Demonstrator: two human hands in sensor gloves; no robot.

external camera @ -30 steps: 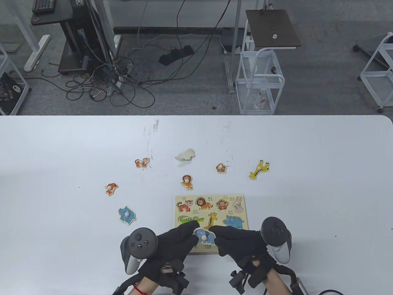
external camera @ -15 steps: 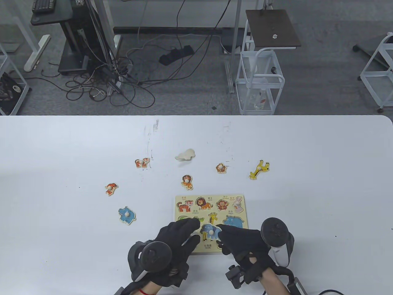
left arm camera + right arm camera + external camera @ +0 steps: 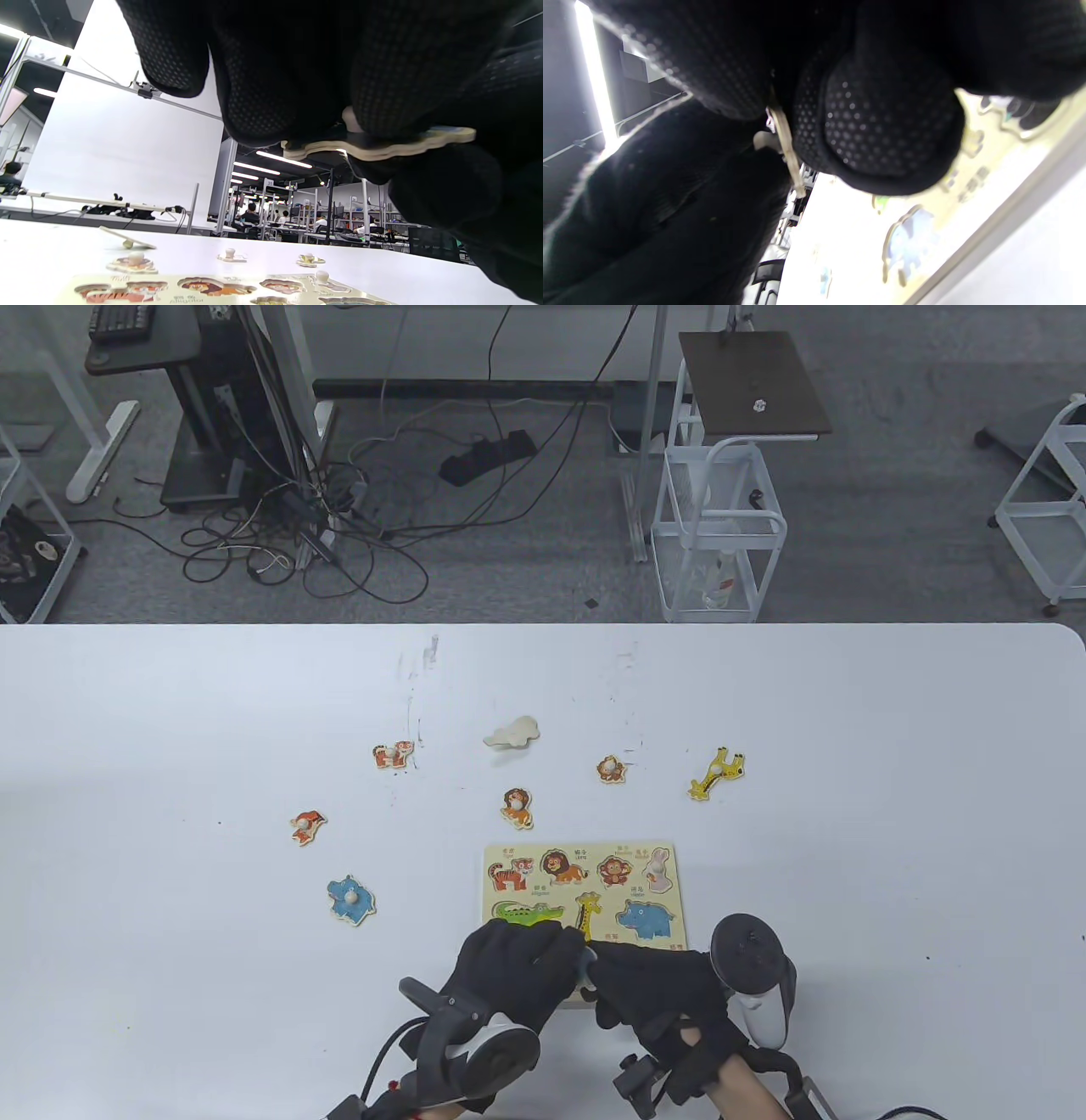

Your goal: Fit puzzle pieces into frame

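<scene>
My left hand (image 3: 517, 963) and right hand (image 3: 649, 984) meet fingertip to fingertip, both pinching the elephant piece (image 3: 382, 146), held flat and clear above the frame (image 3: 662, 891). Its slot, I judge, sits straight below at the frame's near edge, toward six o'clock; both hands are equally close, long axis running nine to three.

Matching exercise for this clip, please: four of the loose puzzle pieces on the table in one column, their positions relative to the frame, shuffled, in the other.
1. giraffe piece
2. blue hippo piece
3. lion piece
4. tiger piece

A. left of the puzzle frame, level with it
B. just beyond the frame's far edge
C. far right
D. far left, beyond the fox-coloured piece

Pairs: 1-C, 2-A, 3-B, 4-D
</scene>
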